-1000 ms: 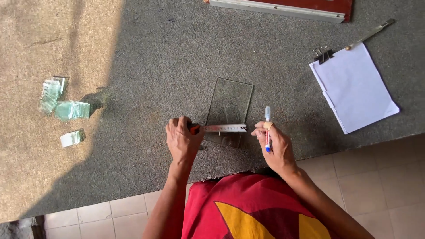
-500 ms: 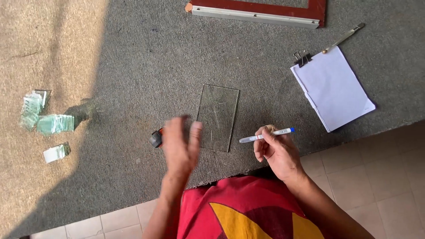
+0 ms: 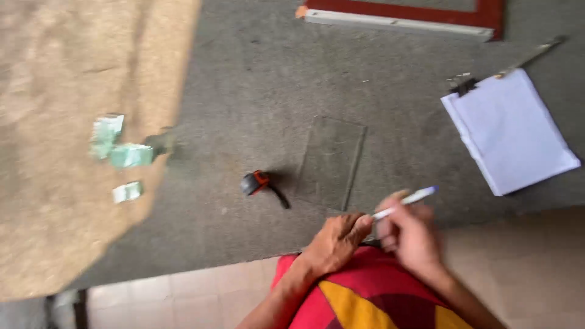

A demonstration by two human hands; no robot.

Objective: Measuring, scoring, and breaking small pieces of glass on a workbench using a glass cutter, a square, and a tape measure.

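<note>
A grey, felt-like work surface (image 3: 262,79) fills most of the view, with a sunlit tan stretch along its left side and pale floor tiles (image 3: 183,292) below its near edge.

At the near edge, right of the middle, the right hand (image 3: 409,234) pinches a white pen with a blue cap (image 3: 407,200) between thumb and fingers, the pen slanting up to the right; the hand is blurred. Just beside it, the left hand (image 3: 335,242) rests at the near edge with its fingers curled together, its fingertips reaching the pen's lower end; whether they touch it I cannot tell.

Just beyond both hands a clear rectangular glass pane (image 3: 332,161) lies flat on the surface. To its left, near but apart, sits a small black and red tape measure (image 3: 256,182) with a dark strap trailing toward the pane.

Toward the far right corner lies a stack of white paper under a black clip (image 3: 509,131), with a slim metal tool (image 3: 530,58) beside its far end. A red-framed panel with a pale rail (image 3: 402,15) runs along the far edge. On the left, several greenish glass offcuts (image 3: 119,152) lie well apart from the hands.
</note>
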